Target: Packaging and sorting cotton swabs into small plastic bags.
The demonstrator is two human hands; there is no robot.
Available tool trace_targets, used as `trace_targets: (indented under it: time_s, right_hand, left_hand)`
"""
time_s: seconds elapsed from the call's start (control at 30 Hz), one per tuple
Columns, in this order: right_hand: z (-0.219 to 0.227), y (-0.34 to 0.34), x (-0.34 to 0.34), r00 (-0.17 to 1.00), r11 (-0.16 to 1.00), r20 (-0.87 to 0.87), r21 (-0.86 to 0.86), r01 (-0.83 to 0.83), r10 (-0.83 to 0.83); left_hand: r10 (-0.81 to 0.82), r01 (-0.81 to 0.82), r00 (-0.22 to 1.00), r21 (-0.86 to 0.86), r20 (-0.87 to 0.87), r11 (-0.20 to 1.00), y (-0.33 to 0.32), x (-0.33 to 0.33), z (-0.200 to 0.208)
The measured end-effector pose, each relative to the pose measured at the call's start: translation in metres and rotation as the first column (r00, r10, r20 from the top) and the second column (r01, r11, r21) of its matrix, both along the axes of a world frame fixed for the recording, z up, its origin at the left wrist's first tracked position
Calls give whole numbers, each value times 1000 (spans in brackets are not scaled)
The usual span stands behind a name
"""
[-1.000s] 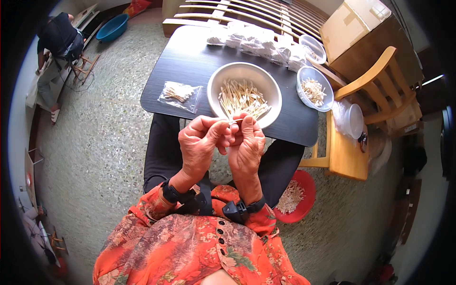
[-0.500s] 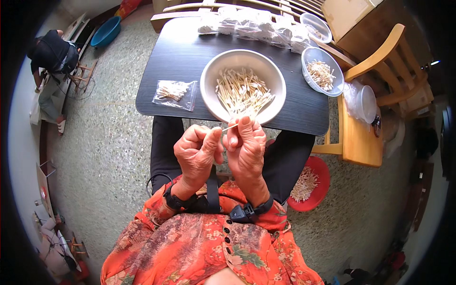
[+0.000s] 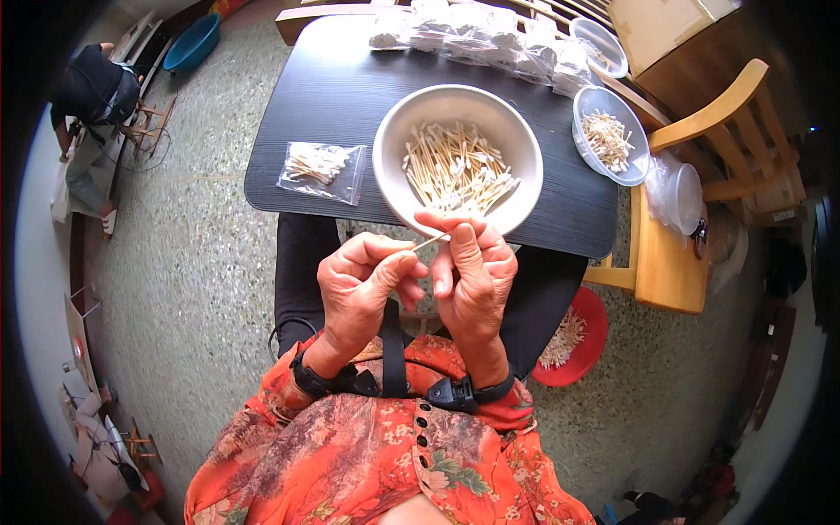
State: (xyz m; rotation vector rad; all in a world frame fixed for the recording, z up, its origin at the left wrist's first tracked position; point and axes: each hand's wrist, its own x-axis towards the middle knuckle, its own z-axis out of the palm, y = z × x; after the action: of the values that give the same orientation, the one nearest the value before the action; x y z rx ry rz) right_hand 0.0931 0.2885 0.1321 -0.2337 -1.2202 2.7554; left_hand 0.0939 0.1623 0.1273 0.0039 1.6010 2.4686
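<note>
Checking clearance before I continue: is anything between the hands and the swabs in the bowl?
Only the near rim of the bowl: the right hand overlaps it in this view, while the left hand sits short of it. Nothing else visible blocks the swabs; the bag lies off to the left.

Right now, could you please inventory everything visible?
table: one, black, upper centre
bowl: one, cream, on table
loose swabs: many, pale, in bowl
held swab: one, pale, near bowl
pouch: one, clear, table's left
packs: several, white, table's back
tubs: at least three, clear, right
chair: one, yellowish, right
carton: one, brown, upper right
slats: several, tan, top
basin: one, red, right floor
washtub: one, blue, upper left
person: one, dark top, upper left
left hand: one, bare, on swab
right hand: one, bare, on swab
</note>
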Motion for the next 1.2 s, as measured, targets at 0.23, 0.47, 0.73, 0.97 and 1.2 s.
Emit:
trace_targets:
  time_s: [0.23, 0.47, 0.73, 0.97, 1.2]
  right_hand:
    - [-1, -6, 1, 991, 994, 103, -80, -77, 85]
    - [-7, -12, 4, 986, 994, 127, -28, -108, 111]
    - [7, -6, 7, 996, 994, 83, 106, -17, 8]
    - [24, 37, -19, 989, 773, -49, 619, 138, -138]
    - [11, 58, -60, 998, 101, -56, 993, 54, 19]
  left_hand:
    - [-45, -5, 983, 275, 176, 961, 2, -5, -10]
    - [-28, -49, 981, 388, 190, 920, 0, -6, -11]
    - [-40, -117, 957, 513, 286, 851, -3, -10, -11]
    - [-5, -75, 988, 501, 156, 862, -13, -25, -7]
    - [-166, -202, 872, 647, 461, 735, -12, -31, -3]
